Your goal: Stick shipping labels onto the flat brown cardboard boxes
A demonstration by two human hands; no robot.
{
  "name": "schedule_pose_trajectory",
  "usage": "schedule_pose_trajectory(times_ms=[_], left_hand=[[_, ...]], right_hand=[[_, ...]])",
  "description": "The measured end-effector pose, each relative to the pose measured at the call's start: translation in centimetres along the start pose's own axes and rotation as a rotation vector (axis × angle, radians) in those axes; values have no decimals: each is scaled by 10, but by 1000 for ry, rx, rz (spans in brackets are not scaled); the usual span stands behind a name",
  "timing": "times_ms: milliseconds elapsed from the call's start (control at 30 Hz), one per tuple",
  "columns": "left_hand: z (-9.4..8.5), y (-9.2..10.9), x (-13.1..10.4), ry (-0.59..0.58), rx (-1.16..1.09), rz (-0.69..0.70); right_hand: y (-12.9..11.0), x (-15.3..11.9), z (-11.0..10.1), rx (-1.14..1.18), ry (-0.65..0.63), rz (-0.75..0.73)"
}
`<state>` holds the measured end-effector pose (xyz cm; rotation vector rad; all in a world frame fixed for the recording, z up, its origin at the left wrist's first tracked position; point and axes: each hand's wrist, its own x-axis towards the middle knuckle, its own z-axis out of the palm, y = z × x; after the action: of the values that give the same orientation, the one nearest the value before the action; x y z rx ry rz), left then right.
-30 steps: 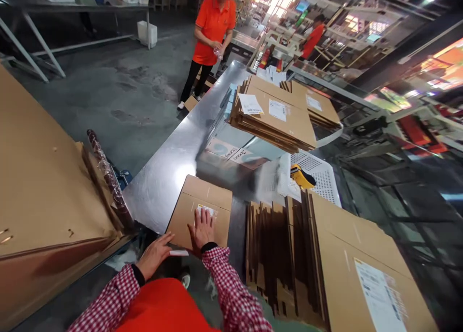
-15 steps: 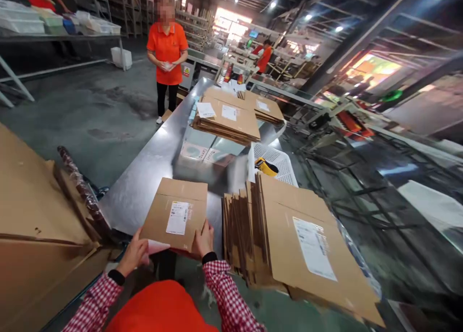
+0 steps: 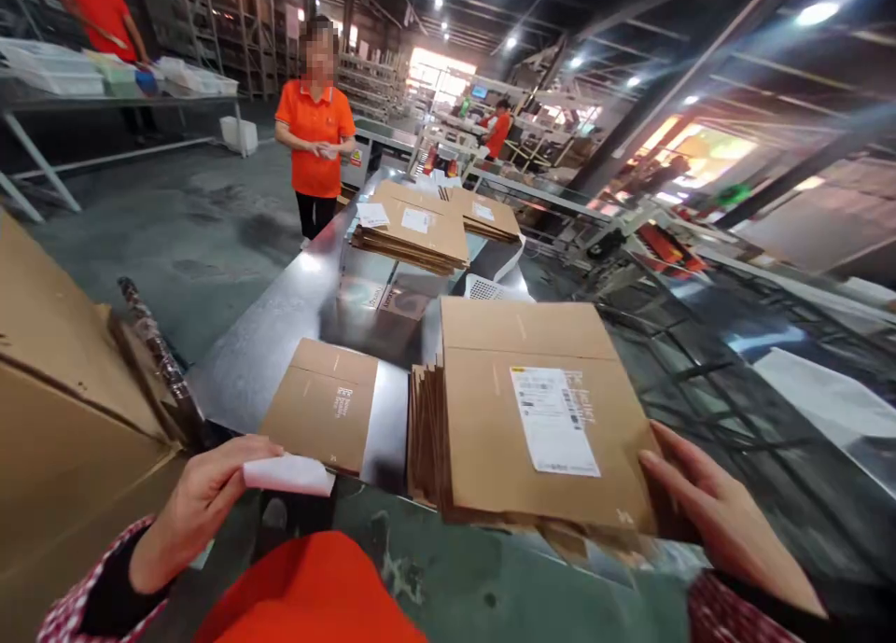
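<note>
My left hand [image 3: 203, 494] pinches folded white label paper [image 3: 290, 475] at the front left of the metal table. Just beyond it, a flat brown cardboard box [image 3: 322, 405] with white print and no label lies near the table's front edge. My right hand [image 3: 714, 503] grips the right edge of another flat cardboard box [image 3: 483, 419], which bears a white shipping label [image 3: 556, 419]. This labelled box is over a leaning row of flattened boxes [image 3: 425, 428] at the right.
Farther along the metal table [image 3: 245, 344] are more labelled flat boxes [image 3: 413, 228] and a white perforated basket [image 3: 490, 290]. A large carton [image 3: 70, 438] and a wrapped roll [image 3: 150, 335] stand at left. A person in orange [image 3: 318, 144] stands beyond the table.
My right hand has moved right, now holding a labelled box over the row. The front spot now shows an unlabelled box. My left hand has drawn back left with the paper.
</note>
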<state>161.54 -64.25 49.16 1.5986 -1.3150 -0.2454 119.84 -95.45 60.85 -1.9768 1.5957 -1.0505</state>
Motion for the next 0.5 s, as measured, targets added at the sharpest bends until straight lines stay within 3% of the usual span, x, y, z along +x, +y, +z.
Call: schedule_pose_trajectory(times_ms=[67,133,233,300,400,467,500], left_hand=[[-3,24,1,-16,29,21],[-3,48,2,-50,37,9],[0,69,9,-63,32,3],[-1,67,16,-40,69,-45],[-3,39,23,89,201,-187],[0,19,20,237,260,-247],[5,12,15,257,246,-249]], right_hand=[[-2,-10,11,-6,121,-72],[-19,-45,51,197,-48,-227],[-56,-117,143,632,-821,-414],[-74,-157,203,716,-1138,-363],[-78,-188,260,842,-1155,-137],[-71,-193,274,874,-1092,-72],[-68,-193,276,879,-1080,-68]])
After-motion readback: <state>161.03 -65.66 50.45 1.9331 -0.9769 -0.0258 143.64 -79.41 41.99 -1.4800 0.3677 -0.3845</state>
